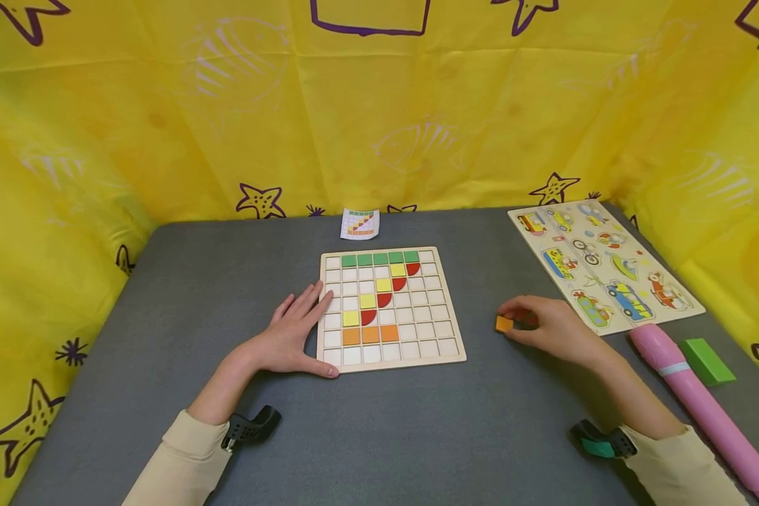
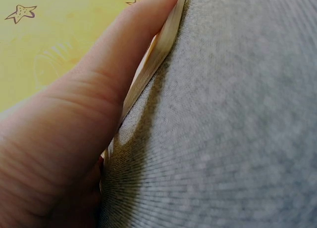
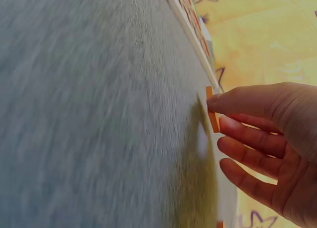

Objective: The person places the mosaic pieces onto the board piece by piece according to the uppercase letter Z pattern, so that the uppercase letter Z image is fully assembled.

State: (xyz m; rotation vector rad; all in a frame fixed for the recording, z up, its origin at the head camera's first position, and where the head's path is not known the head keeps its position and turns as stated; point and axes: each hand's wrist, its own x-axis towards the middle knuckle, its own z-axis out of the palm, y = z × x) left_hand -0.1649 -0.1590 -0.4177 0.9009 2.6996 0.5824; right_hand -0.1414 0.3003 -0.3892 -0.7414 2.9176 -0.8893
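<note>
A square wooden grid board (image 1: 426,314) lies mid-table. On it are a row of green squares (image 1: 381,259), a diagonal of yellow squares (image 1: 367,301) with red quarter-round pieces (image 1: 384,300) beside them, and three orange squares (image 1: 370,335) low down. My left hand (image 1: 286,336) rests on the board's left edge, fingers spread, thumb at the near corner; the left wrist view shows the thumb against the wooden rim (image 2: 171,32). Right of the board, my right hand (image 1: 549,328) pinches an orange square tile (image 3: 213,120) between thumb and finger, the other fingers loosely bent.
Behind the board lies a small pattern card (image 1: 360,224) with a coloured grid. A wooden vehicle puzzle (image 1: 597,263) lies at the back right. Nearer, beside my right forearm, are a pink stick-like object (image 1: 702,397) and a green block (image 1: 707,361). Yellow cloth (image 1: 354,91) surrounds the table.
</note>
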